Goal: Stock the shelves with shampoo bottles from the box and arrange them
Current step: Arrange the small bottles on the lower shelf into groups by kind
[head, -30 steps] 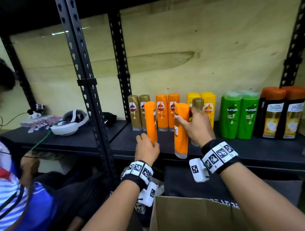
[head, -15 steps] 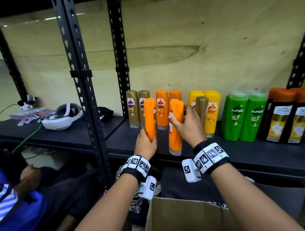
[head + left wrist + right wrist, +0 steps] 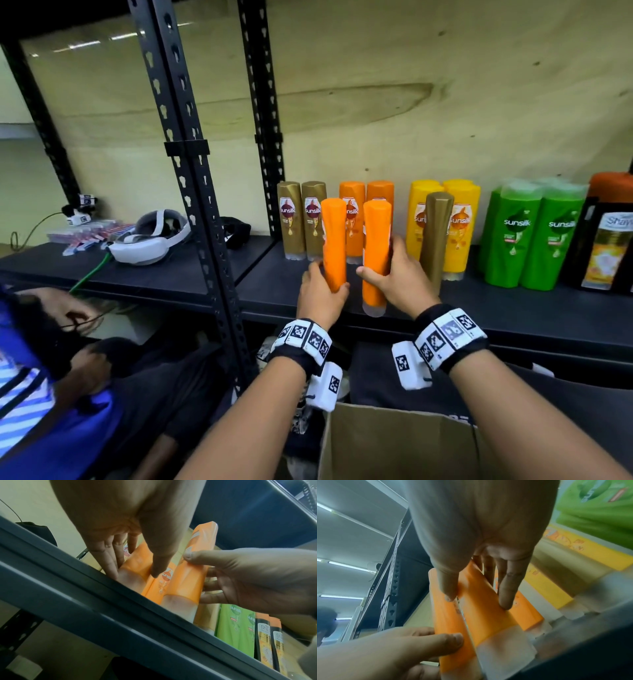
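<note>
A black metal shelf (image 3: 513,308) carries rows of gold, orange, yellow and green shampoo bottles; a cardboard box (image 3: 394,442) sits below it. At the shelf's front edge, the right hand (image 3: 399,277) grips one upright orange bottle (image 3: 376,246), and the left hand (image 3: 320,296) grips another orange bottle (image 3: 334,240) just beside it.

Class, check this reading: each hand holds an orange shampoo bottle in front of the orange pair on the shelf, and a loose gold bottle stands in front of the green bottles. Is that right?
Not quite. The loose gold bottle stands in front of the yellow bottles, not the green ones, as the head view shows. The rest holds: the left hand and right hand each hold an orange bottle before the orange pair.
</note>
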